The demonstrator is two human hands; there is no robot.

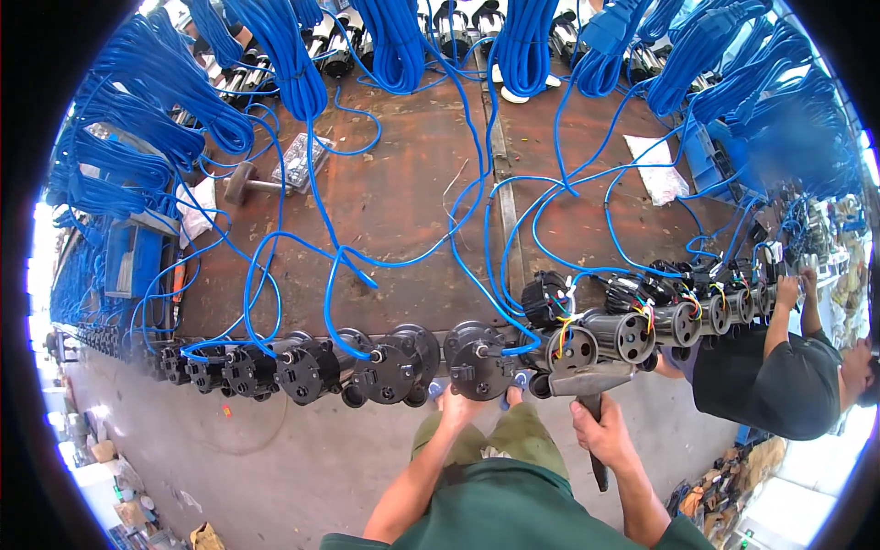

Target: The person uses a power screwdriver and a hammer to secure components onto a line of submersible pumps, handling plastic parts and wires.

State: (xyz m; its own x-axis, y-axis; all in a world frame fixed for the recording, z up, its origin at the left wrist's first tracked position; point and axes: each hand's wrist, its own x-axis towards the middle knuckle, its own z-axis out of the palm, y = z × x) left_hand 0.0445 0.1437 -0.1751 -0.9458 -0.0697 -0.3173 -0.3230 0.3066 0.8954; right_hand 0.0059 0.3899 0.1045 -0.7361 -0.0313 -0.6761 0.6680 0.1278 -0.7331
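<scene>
Along the near edge of the rusty brown workbench point(403, 202) runs a row of black motor housings, each with a blue cable trailing back to coils hung at the far edge. The left hand point(456, 410) is clasped on the underside of one black housing point(477, 357) at the middle of that edge. The right hand point(600, 431) is clenched around the handle of a hammer point(591, 378), its head lying level just beside the next housing point(573, 348), whose coloured wires still stick out loose. Housings to the left look closed up; those to the right remain open-wired. Loose blue cable point(513, 266) crosses the bench, and a co-worker's hand point(786, 291) works at the right end.
</scene>
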